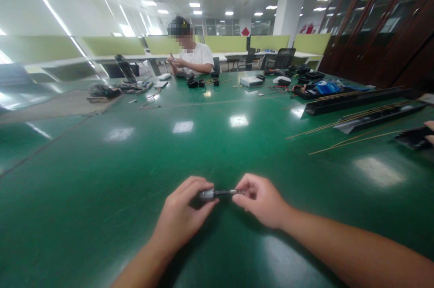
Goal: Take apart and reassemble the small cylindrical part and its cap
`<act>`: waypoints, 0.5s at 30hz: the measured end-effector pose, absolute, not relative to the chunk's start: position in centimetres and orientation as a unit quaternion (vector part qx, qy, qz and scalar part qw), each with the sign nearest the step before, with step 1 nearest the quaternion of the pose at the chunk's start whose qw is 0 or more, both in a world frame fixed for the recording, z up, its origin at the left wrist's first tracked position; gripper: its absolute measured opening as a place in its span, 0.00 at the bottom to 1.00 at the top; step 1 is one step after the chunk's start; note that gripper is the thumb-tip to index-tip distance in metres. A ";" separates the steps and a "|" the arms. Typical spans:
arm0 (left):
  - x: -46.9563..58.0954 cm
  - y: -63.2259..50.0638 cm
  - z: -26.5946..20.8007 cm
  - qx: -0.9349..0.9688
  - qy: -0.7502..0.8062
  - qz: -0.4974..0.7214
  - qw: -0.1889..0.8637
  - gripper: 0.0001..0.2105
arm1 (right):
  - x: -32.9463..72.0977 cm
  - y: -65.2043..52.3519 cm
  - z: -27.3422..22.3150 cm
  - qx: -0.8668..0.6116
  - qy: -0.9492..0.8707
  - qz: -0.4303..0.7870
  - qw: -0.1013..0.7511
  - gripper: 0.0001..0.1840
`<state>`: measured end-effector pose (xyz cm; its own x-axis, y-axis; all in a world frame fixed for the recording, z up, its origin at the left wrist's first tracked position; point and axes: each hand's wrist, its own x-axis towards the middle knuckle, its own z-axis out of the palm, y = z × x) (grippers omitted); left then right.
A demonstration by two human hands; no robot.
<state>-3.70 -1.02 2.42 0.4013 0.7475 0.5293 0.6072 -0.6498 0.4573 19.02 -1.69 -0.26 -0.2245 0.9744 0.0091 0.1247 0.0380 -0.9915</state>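
Observation:
A slim object with a silver-grey cylindrical end (207, 194) and a thin dark shaft (222, 193) lies level between my two hands, just over the green table (135, 161). Blur hides its exact kind. My left hand (185, 209) is closed around the thick grey end, fingers above and thumb below. At the other end of the shaft, my right hand (259, 200) pinches the tip between thumb and fingers. Part of that tip is covered by the fingers.
Across the table sits a person (198, 55) handling something small. Black trays (193, 83), a white box (251, 81) and blue items (327, 87) stand far back. Thin rods (325, 127) and black channels (356, 100) lie right, near another person's hand (430, 132).

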 end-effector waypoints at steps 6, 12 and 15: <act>-4.5 -0.5 2.5 0.746 0.512 0.417 0.085 0.16 | 19.0 -1.7 -0.2 -0.461 -0.590 0.517 0.415 0.08; -4.8 0.8 2.9 0.542 0.581 0.498 0.347 0.28 | 19.0 -1.7 -0.2 -0.456 -0.598 0.516 0.410 0.08; -5.9 1.0 4.0 0.500 0.582 0.500 0.401 0.28 | 18.9 -1.7 -0.1 -0.454 -0.604 0.511 0.410 0.08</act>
<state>-5.86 1.02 4.00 -0.1773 0.9836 0.0332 0.1807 -0.0006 0.9835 18.93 -1.68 -0.14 -0.2510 0.9675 0.0315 0.1296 0.0659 -0.9894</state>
